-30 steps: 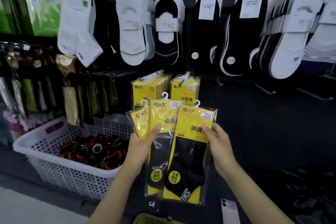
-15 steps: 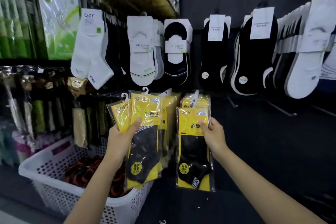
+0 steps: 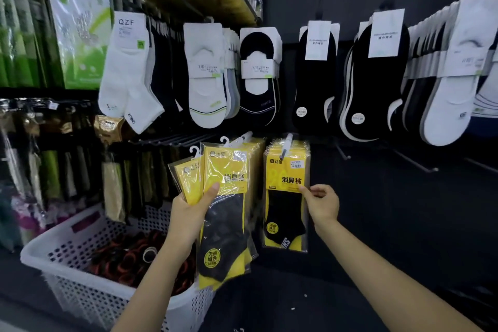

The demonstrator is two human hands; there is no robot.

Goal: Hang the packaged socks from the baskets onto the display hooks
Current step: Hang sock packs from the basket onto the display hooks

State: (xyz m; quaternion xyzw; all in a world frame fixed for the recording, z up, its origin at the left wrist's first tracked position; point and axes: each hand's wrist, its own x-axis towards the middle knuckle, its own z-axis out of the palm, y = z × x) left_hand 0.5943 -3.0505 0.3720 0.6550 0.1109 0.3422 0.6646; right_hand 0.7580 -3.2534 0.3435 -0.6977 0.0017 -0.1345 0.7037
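Glossy clear-film packs (flat, yellow-carded, black socks inside) are clamped fanned in the left hand, thumb across the front, above a white perforated plastic basket. A matching hung pack on a metal hook is pinched at its right edge by the curled fingers of the right hand.

one left grip, one right grip, two held sock packs, two hung stacks, one white basket

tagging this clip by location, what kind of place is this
Probably a shop's sock aisle: white and black carded socks hang in rows, yellow plastic sock packets hang on grey metal display hooks, and a white perforated plastic basket stands below.
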